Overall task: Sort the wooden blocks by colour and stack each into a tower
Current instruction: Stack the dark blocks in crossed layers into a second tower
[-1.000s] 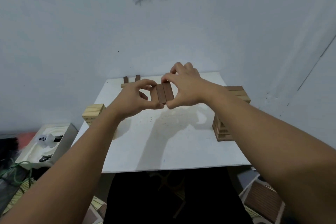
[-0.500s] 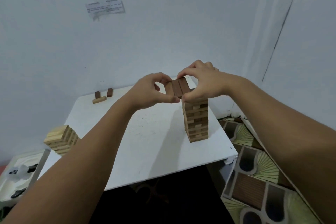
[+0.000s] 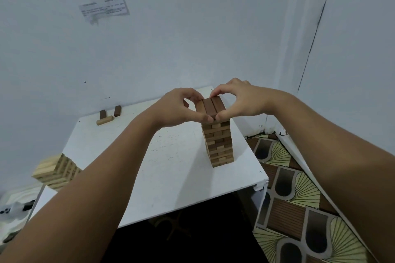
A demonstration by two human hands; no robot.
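The white table (image 3: 171,166) stands against the wall, and the brown tower (image 3: 219,145) near its right edge serves as the landmark. That tower is already many layers tall. On top of it sits a row of 3 dark blocks (image 3: 211,106), laid side by side and held between both hands. The left hand (image 3: 177,109) pinches the row from the left, thumb at the near end and fingers curled to the far end. The right hand (image 3: 239,102) pinches it from the right in the same way. The layer looks placed but not yet released.

Far left of the tower, at the table's left edge, stands a shorter pale tower (image 3: 56,172). Behind and left of the brown tower, by the wall, 2 dark blocks (image 3: 110,111) and 1 pale block (image 3: 105,120) lie loose. So the sorting appears nearly done, with 3 blocks left to stack.

High on the wall, up and left of the tower, hangs a paper note (image 3: 104,9); its writing is too blurred to read.
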